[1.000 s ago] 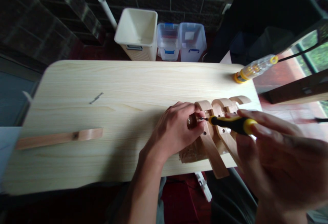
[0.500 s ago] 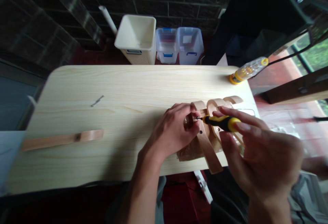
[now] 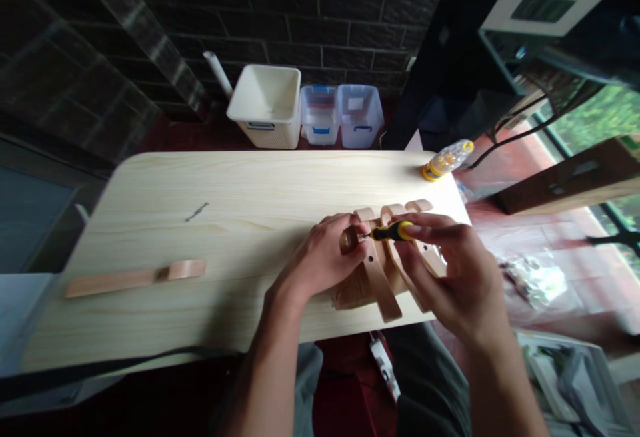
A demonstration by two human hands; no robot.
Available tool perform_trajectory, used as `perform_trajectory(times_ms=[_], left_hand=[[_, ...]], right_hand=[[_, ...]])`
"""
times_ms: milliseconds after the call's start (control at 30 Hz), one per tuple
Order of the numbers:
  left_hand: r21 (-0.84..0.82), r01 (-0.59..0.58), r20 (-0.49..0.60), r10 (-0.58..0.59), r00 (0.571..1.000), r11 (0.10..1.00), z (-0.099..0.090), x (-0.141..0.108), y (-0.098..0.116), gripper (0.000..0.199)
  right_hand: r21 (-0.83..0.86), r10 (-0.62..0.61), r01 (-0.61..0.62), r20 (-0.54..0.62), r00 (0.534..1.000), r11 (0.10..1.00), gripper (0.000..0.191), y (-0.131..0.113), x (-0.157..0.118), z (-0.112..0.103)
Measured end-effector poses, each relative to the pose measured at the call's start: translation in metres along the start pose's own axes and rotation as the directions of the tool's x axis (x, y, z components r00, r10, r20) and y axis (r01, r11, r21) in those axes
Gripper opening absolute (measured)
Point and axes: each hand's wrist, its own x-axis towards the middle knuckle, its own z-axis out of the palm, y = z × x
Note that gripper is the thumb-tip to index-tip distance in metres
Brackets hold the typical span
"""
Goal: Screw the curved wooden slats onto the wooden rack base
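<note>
Bracing a small rounded wooden part (image 3: 349, 240) against a cluster of curved bentwood strips (image 3: 383, 290), the left hand (image 3: 320, 264) has a closed, curled grip on that part, with its fingers wrapped close around it. The right hand (image 3: 450, 277) has a narrower grip: its fingers pinch the yellow-and-black screwdriver (image 3: 393, 230) by the handle, leaving the shaft free. The steel tip meets the wooden part just beside the left fingers, though whether it sits in a screw head is too small to tell.

Good control here would seem to rest on keeping the shaft straight in line with the part, pressing along it and turning from the fingertips, with the left fingers kept clear of the tip.

The bentwood strips stand on the right half of the pale pine worktop (image 3: 150, 224), and one strip's end reaches almost to the near edge, so that side offers little margin. Open wood lies to the left, where a flat wooden strip (image 3: 135, 280) rests near the front and a small metal piece (image 3: 197, 211) lies farther back. A plastic bottle (image 3: 447, 160) lies near the far right corner, well behind the right hand.
</note>
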Motion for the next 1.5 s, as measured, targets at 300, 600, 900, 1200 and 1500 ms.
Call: perform_trajectory(times_ms=[300, 600, 900, 1200, 1500], left_hand=[[-0.046, -0.037, -0.061, 0.034, 0.998, 0.998, 0.003, 0.003, -0.003, 0.013], [-0.067, -0.074, -0.124, 0.065, 0.990, 0.995, 0.008, 0.002, -0.008, 0.011], [0.016, -0.122, -0.251, 0.122, 0.960, 0.992, 0.021, -0.011, -0.008, 0.017], [0.056, -0.025, -0.401, 0.045, 0.915, 0.998, 0.045, -0.014, 0.007, 0.018], [0.064, -0.077, -0.334, 0.094, 0.938, 0.995, 0.039, -0.021, -0.001, 0.017]], right_hand=[[0.189, 0.115, -0.112, -0.003, 0.993, 0.976, 0.026, 0.009, -0.010, -0.003], [0.253, 0.214, -0.200, -0.031, 0.976, 0.947, 0.025, 0.016, -0.016, 0.013], [0.316, 0.193, -0.155, -0.092, 0.977, 0.936, 0.032, 0.017, -0.020, 0.026], [0.451, 0.171, -0.108, -0.100, 0.980, 0.886, 0.040, 0.009, -0.013, 0.024], [0.432, 0.178, -0.107, -0.127, 0.976, 0.896, 0.045, 0.008, -0.013, 0.022]])
